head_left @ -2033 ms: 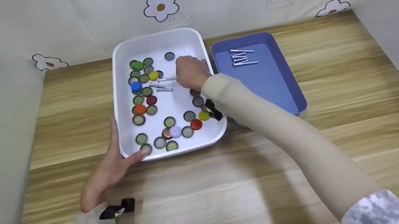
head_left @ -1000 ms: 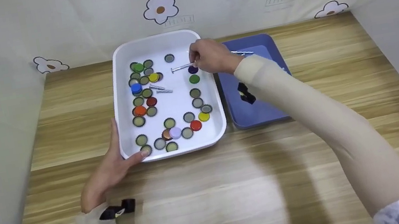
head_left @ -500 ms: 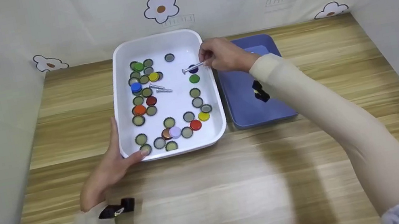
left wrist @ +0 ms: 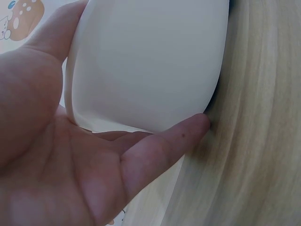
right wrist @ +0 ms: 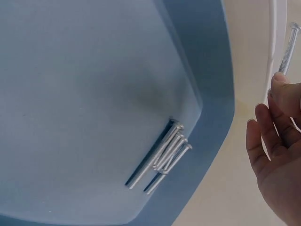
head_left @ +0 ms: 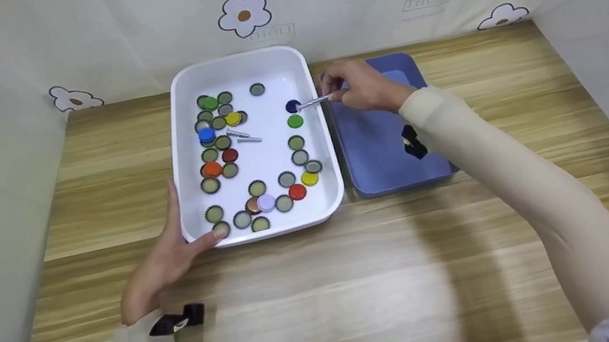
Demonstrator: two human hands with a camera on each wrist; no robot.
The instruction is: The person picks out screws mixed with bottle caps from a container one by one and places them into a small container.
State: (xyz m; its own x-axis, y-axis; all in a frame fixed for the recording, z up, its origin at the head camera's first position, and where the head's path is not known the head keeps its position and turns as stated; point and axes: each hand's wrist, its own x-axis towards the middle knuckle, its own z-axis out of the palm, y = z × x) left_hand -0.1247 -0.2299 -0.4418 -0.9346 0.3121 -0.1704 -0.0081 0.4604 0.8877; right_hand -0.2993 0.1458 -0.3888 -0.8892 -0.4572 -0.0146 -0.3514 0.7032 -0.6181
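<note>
A white tray point(head_left: 281, 231) holds many bottle caps point(head_left: 297, 191) and two loose silver bolts point(head_left: 249, 140). At its near left corner my left hand point(head_left: 164, 261) grips it, thumb over the rim and fingers along the outer wall, as the left wrist view also shows. My right hand point(head_left: 360, 86) pinches another silver bolt point(head_left: 312, 103) by one end, above the trays' adjoining sides. The bolt's head points left, over a dark blue cap point(head_left: 292, 106). In the right wrist view, the held bolt's threaded shaft sticks out beyond the thumb.
A blue tray point(head_left: 393, 174) stands just right of the white one. Several bolts point(right wrist: 154, 155) lie bunched in it near one side; the right hand hides them from the head view. The patterned sheet point(head_left: 160, 27) hangs behind the wooden table point(head_left: 316, 307).
My right hand has lifted the bolt from among the caps and carried it rightward towards the blue tray. Two bolts stay in the white tray. The left hand keeps its hold.
</note>
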